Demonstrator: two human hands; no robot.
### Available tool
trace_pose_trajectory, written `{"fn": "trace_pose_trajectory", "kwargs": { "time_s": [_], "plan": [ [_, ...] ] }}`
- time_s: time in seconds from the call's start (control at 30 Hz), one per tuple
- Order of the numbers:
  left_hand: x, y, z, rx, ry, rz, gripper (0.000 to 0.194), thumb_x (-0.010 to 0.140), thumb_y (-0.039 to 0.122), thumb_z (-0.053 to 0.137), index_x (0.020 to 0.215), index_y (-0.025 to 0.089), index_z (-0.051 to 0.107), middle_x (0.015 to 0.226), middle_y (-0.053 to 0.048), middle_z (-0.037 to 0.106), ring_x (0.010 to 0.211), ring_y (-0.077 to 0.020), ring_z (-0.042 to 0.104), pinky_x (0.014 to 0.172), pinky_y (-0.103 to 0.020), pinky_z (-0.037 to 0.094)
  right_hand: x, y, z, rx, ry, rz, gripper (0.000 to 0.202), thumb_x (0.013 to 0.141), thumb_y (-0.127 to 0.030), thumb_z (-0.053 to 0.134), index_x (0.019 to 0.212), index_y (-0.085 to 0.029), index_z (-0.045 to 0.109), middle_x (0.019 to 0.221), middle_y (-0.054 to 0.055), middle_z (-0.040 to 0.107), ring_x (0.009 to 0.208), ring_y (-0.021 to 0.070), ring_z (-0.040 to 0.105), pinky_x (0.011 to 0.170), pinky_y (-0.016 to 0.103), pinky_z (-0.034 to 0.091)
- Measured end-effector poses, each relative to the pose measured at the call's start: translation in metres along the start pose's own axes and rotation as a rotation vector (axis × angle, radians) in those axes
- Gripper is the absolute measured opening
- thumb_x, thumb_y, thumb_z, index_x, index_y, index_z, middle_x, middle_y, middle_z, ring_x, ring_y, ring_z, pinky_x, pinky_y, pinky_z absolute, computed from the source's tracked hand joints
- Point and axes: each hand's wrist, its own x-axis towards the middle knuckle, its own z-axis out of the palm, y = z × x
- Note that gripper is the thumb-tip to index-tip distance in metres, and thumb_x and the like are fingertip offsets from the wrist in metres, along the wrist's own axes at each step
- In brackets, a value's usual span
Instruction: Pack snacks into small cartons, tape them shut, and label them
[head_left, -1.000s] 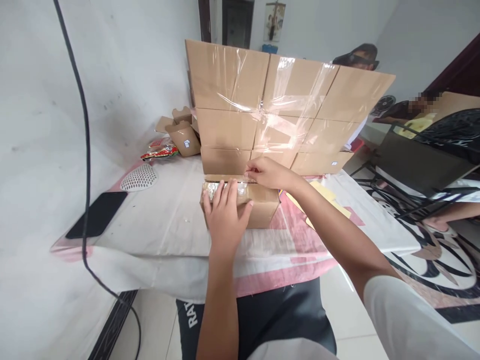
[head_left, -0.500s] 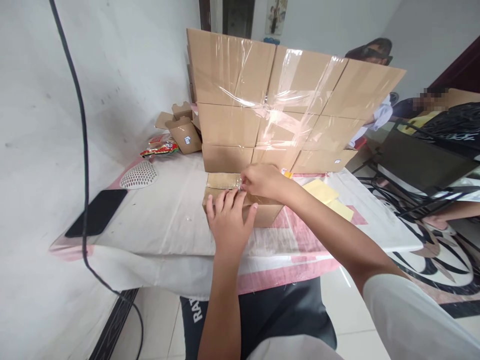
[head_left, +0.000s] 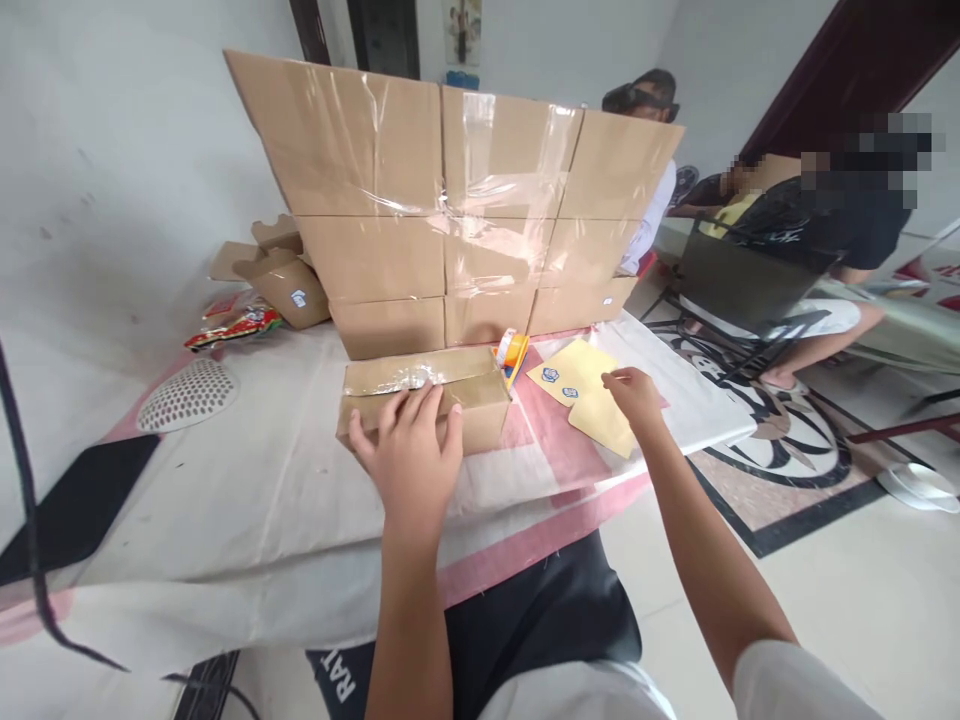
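Behind the bench (head_left: 300, 480), see pale walls (head_left: 150, 120) and a tall stack (head_left: 375, 150) of taped cardboard. Have turned rightward since half a second ago, bringing more floor (head_left: 870, 600) and more of a seated person (head_left: 874, 235) into sight at far right. Have taken the right hand (head_left: 634, 395) off the box (head_left: 480, 415) since then and brought it to the yellow cards (head_left: 581, 365); have kept the left hand (head_left: 416, 460) on the box. Can see more of the orange tool (head_left: 515, 350) now, at the box's far right corner, mostly hidden before.

Rest the left hand open, fingers spread over the near top edge. Bend the right fingers with tips close together at the right of the cards; cannot tell whether gripping one.

Find the box at mid-bench, just in front of the stack, with a strip of cloth running to the near edge. Have a wide stretch of cloth at left, reaching to the white dome (head_left: 191, 395) and black slab (head_left: 79, 505); at right, only a narrow pink-patched gap before the cards.

See the box as low, plain brown, long side facing near, top flaps folded in, with wrinkled tape (head_left: 405, 378) shining along the seam.
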Motion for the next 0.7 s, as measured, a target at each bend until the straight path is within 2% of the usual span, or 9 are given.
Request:
{"fn": "trace_pose_trajectory", "kwargs": {
  "time_s": [0.07,0.17,0.27,0.33,0.4,0.5,0.57,0.63,0.7],
  "plan": [
    [-0.007,-0.002,0.006,0.008,0.059,0.014,0.028,0.099,0.036,0.06,0.123,0.028,0.072,0.129,-0.005,0.076,0.125,-0.033,0.064,0.124,-0.065,0.009,0.007,0.018,-0.009,0.046,-0.063,0.124,0.03,0.088,-0.033,0.072,0.105,-0.012,0.06,0.096,0.017,0.071,0.063,0.0167,0.066,0.056,0.03,0.044],
    [-0.017,-0.004,0.016,0.006,0.21,0.048,0.027,0.097,0.034,0.062,0.122,0.028,0.073,0.132,-0.005,0.075,0.126,-0.0323,0.063,0.126,-0.062,0.006,0.025,0.02,0.004,0.123,-0.111,0.273,0.051,0.088,-0.031,0.078,0.127,-0.011,0.052,0.105,0.015,0.069,0.061,0.0142,0.067,0.048,0.024,0.043],
    [-0.023,0.002,0.023,-0.051,0.354,0.044,0.023,0.095,0.03,0.063,0.115,0.025,0.074,0.135,-0.009,0.073,0.128,-0.0321,0.062,0.126,-0.059,0.016,0.047,0.008,0.029,0.19,-0.163,0.35,0.038,0.098,-0.032,0.071,0.128,-0.014,0.056,0.103,0.006,0.067,0.067,0.0109,0.064,0.052,0.02,0.049],
    [-0.024,0.011,0.024,-0.095,0.42,0.058,0.021,0.094,0.026,0.062,0.112,0.023,0.074,0.134,-0.012,0.073,0.128,-0.0317,0.063,0.121,-0.056,0.028,0.054,0.0,0.045,0.229,-0.222,0.357,0.025,0.103,-0.034,0.065,0.118,-0.014,0.062,0.096,0.002,0.066,0.067,0.0092,0.061,0.055,0.02,0.053],
    [-0.026,0.023,0.025,-0.126,0.458,0.118,0.02,0.093,0.023,0.062,0.11,0.021,0.073,0.126,-0.014,0.075,0.122,-0.0304,0.066,0.115,-0.053,0.037,0.053,-0.006,0.057,0.258,-0.308,0.333,0.02,0.103,-0.033,0.065,0.106,-0.013,0.065,0.085,-0.001,0.064,0.061,0.0074,0.057,0.053,0.019,0.05],
    [-0.034,0.044,0.03,-0.181,0.457,0.229,0.015,0.091,0.017,0.063,0.103,0.02,0.072,0.106,-0.012,0.077,0.104,-0.0266,0.07,0.102,-0.047,0.044,0.035,-0.01,0.063,0.295,-0.441,0.251,0.02,0.096,-0.025,0.072,0.083,-0.012,0.062,0.061,-0.004,0.057,0.048,0.0075,0.049,0.044,0.019,0.038],
    [-0.04,0.06,0.036,-0.249,0.392,0.291,0.015,0.09,0.011,0.063,0.1,0.02,0.07,0.093,-0.008,0.076,0.09,-0.0219,0.07,0.092,-0.041,0.046,0.013,-0.01,0.057,0.328,-0.483,0.173,0.029,0.094,-0.027,0.072,0.071,-0.015,0.057,0.049,-0.004,0.05,0.043,0.0086,0.045,0.042,0.02,0.033],
    [-0.046,0.076,0.041,-0.325,0.297,0.336,0.016,0.09,0.008,0.063,0.099,0.02,0.068,0.085,-0.004,0.075,0.08,-0.0179,0.07,0.084,-0.036,0.046,-0.015,-0.009,0.043,0.374,-0.498,0.097,0.039,0.096,-0.039,0.069,0.067,-0.017,0.055,0.047,-0.003,0.048,0.043,0.0091,0.045,0.043,0.021,0.033],
    [-0.05,0.09,0.044,-0.389,0.213,0.348,0.015,0.091,0.009,0.063,0.1,0.02,0.067,0.084,-0.003,0.075,0.078,-0.0167,0.07,0.081,-0.034,0.046,-0.045,-0.007,0.024,0.434,-0.514,-0.015,0.044,0.097,-0.053,0.062,0.071,-0.017,0.058,0.055,-0.002,0.054,0.048,0.0108,0.049,0.047,0.022,0.037]
  ]
}}
